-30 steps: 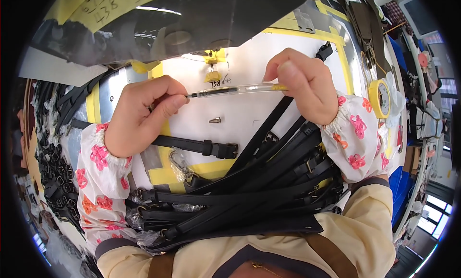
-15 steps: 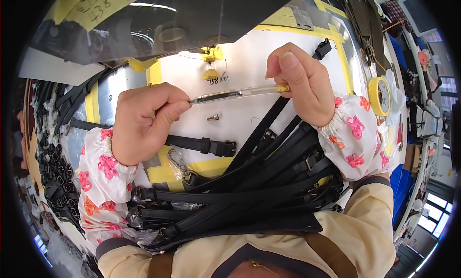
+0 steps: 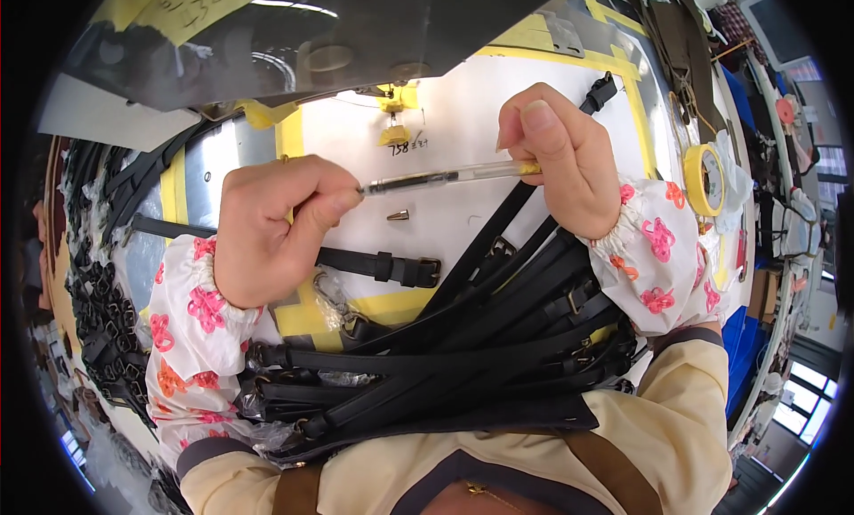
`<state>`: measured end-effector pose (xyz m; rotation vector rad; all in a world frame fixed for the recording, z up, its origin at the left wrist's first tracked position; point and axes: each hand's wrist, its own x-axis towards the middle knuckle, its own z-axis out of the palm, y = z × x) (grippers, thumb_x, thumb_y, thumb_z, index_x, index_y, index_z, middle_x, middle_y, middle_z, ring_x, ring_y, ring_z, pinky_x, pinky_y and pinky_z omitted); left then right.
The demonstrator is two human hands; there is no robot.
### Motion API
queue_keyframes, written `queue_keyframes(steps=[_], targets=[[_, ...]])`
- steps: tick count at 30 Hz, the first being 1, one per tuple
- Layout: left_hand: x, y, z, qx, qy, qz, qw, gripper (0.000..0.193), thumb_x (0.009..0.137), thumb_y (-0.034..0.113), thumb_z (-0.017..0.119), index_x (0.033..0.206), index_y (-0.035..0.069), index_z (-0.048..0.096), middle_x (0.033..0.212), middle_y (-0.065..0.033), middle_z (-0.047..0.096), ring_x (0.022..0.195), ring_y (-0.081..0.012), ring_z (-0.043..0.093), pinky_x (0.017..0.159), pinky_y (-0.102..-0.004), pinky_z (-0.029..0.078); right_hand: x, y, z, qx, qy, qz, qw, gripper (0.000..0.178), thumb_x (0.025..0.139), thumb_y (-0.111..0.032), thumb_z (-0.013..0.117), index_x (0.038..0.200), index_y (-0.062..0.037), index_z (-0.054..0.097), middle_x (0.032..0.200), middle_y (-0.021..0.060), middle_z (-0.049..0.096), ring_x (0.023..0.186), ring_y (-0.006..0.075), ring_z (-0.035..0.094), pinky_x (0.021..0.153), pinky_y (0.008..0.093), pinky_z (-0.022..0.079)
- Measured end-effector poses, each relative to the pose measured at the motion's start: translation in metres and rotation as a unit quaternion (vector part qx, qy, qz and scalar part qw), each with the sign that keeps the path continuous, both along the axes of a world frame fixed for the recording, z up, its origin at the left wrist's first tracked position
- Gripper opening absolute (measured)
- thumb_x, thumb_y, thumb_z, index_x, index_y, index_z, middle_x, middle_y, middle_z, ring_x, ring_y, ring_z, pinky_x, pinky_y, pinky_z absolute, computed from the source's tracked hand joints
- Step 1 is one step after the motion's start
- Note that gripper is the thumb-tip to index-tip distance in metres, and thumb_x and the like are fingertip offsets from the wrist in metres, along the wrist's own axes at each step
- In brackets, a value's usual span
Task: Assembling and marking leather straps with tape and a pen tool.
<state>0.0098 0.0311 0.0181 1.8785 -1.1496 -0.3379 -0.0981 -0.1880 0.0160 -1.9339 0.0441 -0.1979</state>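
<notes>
Held nearly level between my hands is a clear pen refill (image 3: 445, 176) with dark ink in its left part. The thumb and forefinger of my left hand (image 3: 276, 226) pinch it at the tip end. My right hand (image 3: 565, 159) is closed around its other end, where a bit of yellow shows; the fingertips there are partly hidden. Below the refill, a small metal cone-shaped pen tip (image 3: 398, 215) lies on the white work surface (image 3: 347, 146). A black leather strap with a buckle (image 3: 378, 267) lies near my left wrist.
A dark machine head (image 3: 294, 57) hangs over the far left, with its needle area (image 3: 394, 124) beyond my hands. Many black straps (image 3: 445, 364) are heaped nearest my body. At the right lies a yellow tape roll (image 3: 704, 179). Buckled straps (image 3: 102, 310) pile up on the left.
My left hand has shifted slightly right, carrying the tip end of the refill with it. My right hand stays almost where it was. The whole view has shifted a little.
</notes>
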Motion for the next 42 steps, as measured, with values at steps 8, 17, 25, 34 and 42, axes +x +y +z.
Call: queue_keyframes(steps=[8,17,25,34,42], targets=[[0.0,0.001,-0.001,-0.106,0.262,0.028,0.959,0.016,0.085,0.011,0.049,0.088,-0.004,0.054,0.074,-0.0053,0.057,0.066,-0.0086,0.053,0.06,-0.0207,0.044,-0.004,0.001,-0.005,0.027,0.018,0.031,0.999,0.013,0.082,-0.009,0.051,0.091,-0.0011,0.046,0.048,-0.0046,0.041,0.049,0.0034,0.034,0.049,0.0172,0.03],[0.004,-0.002,-0.009,-0.073,0.199,-0.016,0.977,0.02,0.085,0.011,0.047,0.094,-0.005,0.055,0.08,-0.009,0.06,0.072,-0.0134,0.058,0.066,-0.0241,0.046,-0.001,-0.015,0.023,0.045,0.0,-0.007,0.999,0.014,0.073,-0.006,0.063,0.081,-0.0018,0.051,0.06,-0.0024,0.052,0.052,0.0011,0.042,0.051,0.0154,0.032],[0.004,-0.008,-0.015,-0.016,0.065,0.002,0.998,0.013,0.078,0.007,0.055,0.086,-0.002,0.06,0.072,-0.011,0.061,0.059,-0.0135,0.057,0.054,-0.0232,0.044,-0.013,-0.053,0.059,0.067,-0.153,-0.088,0.982,0.016,0.083,-0.016,0.054,0.085,-0.0003,0.053,0.072,0.0002,0.054,0.051,0.0015,0.036,0.046,0.014,0.026],[0.002,-0.013,-0.017,0.001,0.022,-0.038,0.999,0.01,0.076,0.004,0.055,0.083,-0.001,0.06,0.074,-0.0122,0.06,0.062,-0.0208,0.059,0.056,-0.0248,0.046,-0.003,-0.051,0.04,-0.195,-0.187,-0.174,0.947,0.027,0.09,-0.023,0.041,0.081,0.0,0.052,0.071,0.0014,0.05,0.052,0.0036,0.038,0.047,0.0159,0.029],[0.003,-0.013,-0.012,0.034,0.024,-0.046,0.998,0.011,0.078,0.002,0.053,0.086,-0.002,0.059,0.076,-0.011,0.061,0.07,-0.0173,0.06,0.064,-0.0237,0.045,0.0,-0.043,0.033,-0.189,-0.154,-0.135,0.96,0.03,0.09,-0.027,0.04,0.081,-0.0001,0.051,0.071,0.0031,0.052,0.053,0.0059,0.041,0.047,0.0173,0.033]])
